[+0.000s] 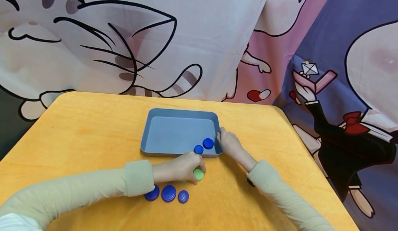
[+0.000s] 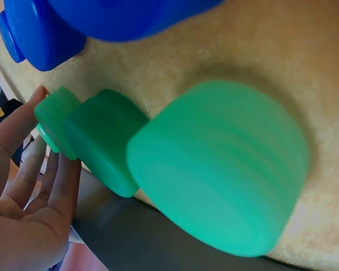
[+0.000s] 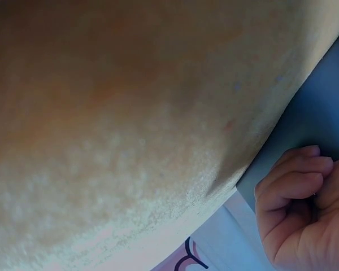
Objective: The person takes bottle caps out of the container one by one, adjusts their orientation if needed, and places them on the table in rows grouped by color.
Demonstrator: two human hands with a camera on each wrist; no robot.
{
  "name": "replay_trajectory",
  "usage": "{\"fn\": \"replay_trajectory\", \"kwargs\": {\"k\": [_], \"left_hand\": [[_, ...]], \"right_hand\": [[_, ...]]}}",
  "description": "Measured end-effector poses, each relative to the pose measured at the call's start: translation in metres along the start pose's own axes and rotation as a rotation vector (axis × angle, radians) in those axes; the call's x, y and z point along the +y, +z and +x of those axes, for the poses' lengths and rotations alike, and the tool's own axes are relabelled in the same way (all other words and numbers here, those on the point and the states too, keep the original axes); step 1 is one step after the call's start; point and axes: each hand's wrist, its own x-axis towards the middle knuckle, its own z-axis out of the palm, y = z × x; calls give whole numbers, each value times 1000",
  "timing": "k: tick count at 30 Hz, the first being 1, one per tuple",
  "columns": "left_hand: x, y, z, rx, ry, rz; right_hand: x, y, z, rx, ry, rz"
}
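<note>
My left hand (image 1: 183, 166) pinches a light green bottle cap (image 1: 198, 174) between thumb and fingers, just in front of the blue-grey tray (image 1: 178, 112). In the left wrist view, a darker green cap (image 2: 104, 144) and a large green cap (image 2: 220, 169) stand in a row beside the held one. From the head they are mostly hidden by the hand. My right hand (image 1: 230, 144) grips the tray's right edge with curled fingers; its thumb is hidden in the right wrist view. Two blue caps, one larger (image 1: 208, 143) and one smaller (image 1: 198, 149), lie in the tray's near right corner.
Nearer me, a row of blue caps lies on the yellow table (image 1: 93, 127): a left one (image 1: 152, 193) partly under the left sleeve, a middle one (image 1: 169, 193) and a small one (image 1: 183, 196). Cartoon-printed cloth (image 1: 217, 44) hangs behind the table.
</note>
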Motion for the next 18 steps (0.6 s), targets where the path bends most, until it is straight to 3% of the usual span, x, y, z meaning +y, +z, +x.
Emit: {"fn": "replay_trajectory", "kwargs": {"k": [18], "left_hand": [[0,1,-2,-12,18,38]], "right_hand": [[-1,-1,1,-19,21,10]]}}
